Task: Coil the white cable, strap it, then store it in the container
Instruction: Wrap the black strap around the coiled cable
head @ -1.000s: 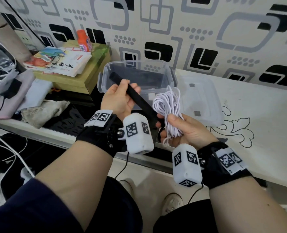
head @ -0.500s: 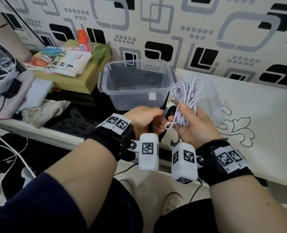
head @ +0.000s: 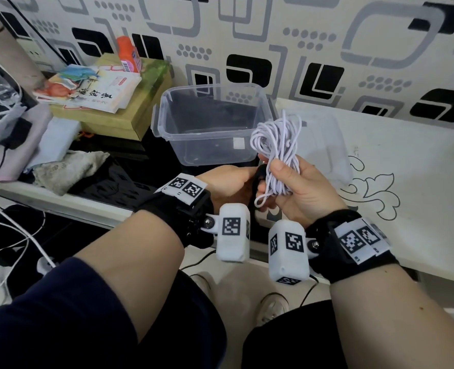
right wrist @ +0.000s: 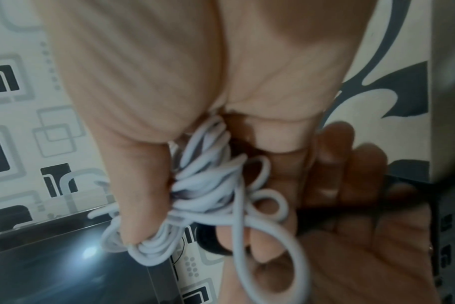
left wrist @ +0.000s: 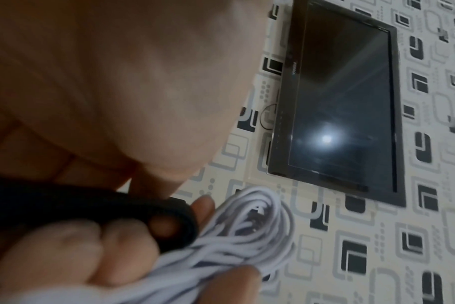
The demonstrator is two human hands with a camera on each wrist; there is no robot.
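My right hand [head: 295, 182] grips a coiled white cable [head: 276, 145] around its middle, thumb pressed across the strands, the loops standing up above the fist. My left hand [head: 233, 182] sits right beside it and holds a black strap [head: 259, 177] against the bundle. In the left wrist view the black strap [left wrist: 96, 207] curls round the white cable [left wrist: 237, 236] beside my fingertips. In the right wrist view the white cable [right wrist: 208, 185] fans out below my thumb, with the strap [right wrist: 213, 244] behind it. The clear plastic container [head: 209, 123] stands open just beyond my hands.
The container's clear lid [head: 324, 145] lies flat on the white counter [head: 412, 187] to the right. A book stack [head: 92, 94] and an orange bottle [head: 128, 54] sit on a box at the left. A grey rag [head: 68, 169] lies near the edge.
My left hand dropped from in front of the container and brought the strap down against the cable. My right hand lifted the coil higher and tilted it upright.
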